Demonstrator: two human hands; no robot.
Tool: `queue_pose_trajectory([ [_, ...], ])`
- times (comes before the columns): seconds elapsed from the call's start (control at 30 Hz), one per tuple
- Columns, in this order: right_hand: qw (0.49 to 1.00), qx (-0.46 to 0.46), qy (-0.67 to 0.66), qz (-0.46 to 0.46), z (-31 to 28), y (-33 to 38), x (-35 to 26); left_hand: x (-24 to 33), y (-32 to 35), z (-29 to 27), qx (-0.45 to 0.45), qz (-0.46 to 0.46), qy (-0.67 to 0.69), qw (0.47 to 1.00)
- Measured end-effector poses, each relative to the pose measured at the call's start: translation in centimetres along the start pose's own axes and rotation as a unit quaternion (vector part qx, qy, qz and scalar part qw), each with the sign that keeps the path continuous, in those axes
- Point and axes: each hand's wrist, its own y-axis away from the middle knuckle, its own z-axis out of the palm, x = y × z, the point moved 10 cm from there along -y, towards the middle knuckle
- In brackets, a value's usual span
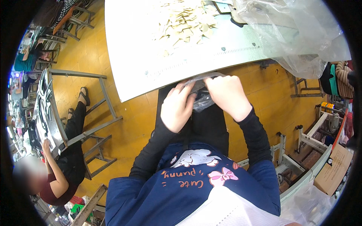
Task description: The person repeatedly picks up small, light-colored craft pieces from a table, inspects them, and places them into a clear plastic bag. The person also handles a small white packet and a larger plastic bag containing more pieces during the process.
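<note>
Two hands on one small clear plastic bag (pixel 201 98), held over the lap just below the edge of the white table (pixel 132 49). Left hand (pixel 176 109) curled shut on the bag's left side, right hand (pixel 226 94) pinching its top edge, fingers closed. Can't tell what's inside, too crumpled. Could easily rip if pulled apart too hard, thin film like that, or slip and drop to the yellow floor (pixel 120 128). Count-wise: one big heap of tan cut pieces (pixel 186 22) on the table, too many to number, plus one large clear bag (pixel 298 34) at the right. One co-worker (pixel 60 169) seated off left.
</note>
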Motion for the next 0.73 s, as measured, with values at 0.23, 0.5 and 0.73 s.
queue_pose_trajectory([
  [0.23, 0.997, -0.050, -0.063, 0.002, -0.6, 3.6, -0.9, -1.0, 1.6, 1.9, -0.106, -0.028, 0.164, 0.980],
  [0.5, 0.981, -0.021, -0.010, 0.191, 3.3, 2.0, 4.4, -4.7, 1.1, 1.6, -0.062, -0.074, 0.047, 0.994],
  [0.73, 0.975, -0.030, -0.008, 0.221, 2.8, 1.9, 5.8, -5.3, 0.2, 2.9, -0.024, -0.115, 0.074, 0.990],
])
